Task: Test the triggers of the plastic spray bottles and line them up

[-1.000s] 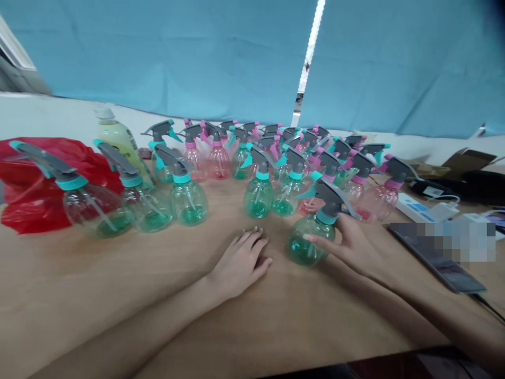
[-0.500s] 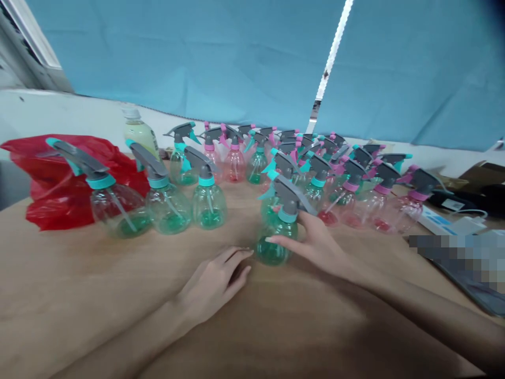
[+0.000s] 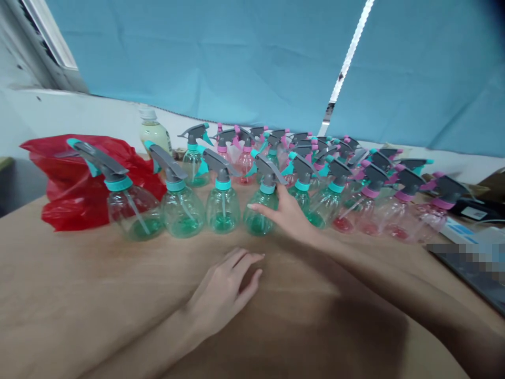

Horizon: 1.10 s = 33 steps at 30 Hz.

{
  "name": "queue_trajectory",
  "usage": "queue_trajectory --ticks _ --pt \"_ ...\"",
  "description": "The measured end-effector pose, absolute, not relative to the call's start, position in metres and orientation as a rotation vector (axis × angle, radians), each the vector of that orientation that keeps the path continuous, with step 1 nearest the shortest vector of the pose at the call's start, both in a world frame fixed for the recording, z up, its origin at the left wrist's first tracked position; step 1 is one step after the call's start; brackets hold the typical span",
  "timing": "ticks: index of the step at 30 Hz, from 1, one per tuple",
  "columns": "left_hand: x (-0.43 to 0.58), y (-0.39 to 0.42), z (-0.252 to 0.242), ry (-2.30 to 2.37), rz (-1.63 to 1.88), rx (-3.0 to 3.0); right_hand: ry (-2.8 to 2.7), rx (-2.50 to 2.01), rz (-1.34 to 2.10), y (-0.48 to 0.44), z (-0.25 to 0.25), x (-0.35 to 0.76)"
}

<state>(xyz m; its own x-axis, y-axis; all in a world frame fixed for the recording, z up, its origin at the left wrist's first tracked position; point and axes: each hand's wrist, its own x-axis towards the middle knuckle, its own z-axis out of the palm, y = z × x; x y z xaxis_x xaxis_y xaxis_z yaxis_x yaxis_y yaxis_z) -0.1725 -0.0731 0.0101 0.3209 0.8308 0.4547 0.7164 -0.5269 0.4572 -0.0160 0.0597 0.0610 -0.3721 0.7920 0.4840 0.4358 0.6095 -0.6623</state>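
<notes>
My right hand grips a green spray bottle, thumb across its front and fingers behind it. The bottle stands upright in the front row, its grey trigger head and turquoise collar tilted a little. To its left stand three similar bottles: a near one, a middle one and a far-left one. Against its right side are more green bottles, then pink-collared ones. My left hand rests on the table in front of the row, fingers loosely curved and apart, holding nothing.
A crumpled red plastic bag and a drink bottle stand behind the left bottles. Several more spray bottles crowd the back. A dark flat device and a white power strip lie at the right. A blue curtain hangs behind the wooden table.
My right hand has moved the green spray bottle back and left, into line with the front row. The left hand stays on the table. The view has shifted slightly.
</notes>
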Motion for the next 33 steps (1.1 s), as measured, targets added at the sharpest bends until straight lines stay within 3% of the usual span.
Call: queue_trajectory --ticks 15,25,33 --pt "-0.177 -0.069 0.008 1.479 0.973 2.269 -2.017 -0.981 0.626 0.068 0.062 -0.020" --pt "-0.179 -0.068 0.010 1.527 0.947 2.246 -1.918 -1.012 0.645 0.017 0.068 0.036" --pt "-0.169 -0.064 0.010 1.479 0.984 2.317 -1.800 -1.150 0.457 0.028 0.068 0.090"
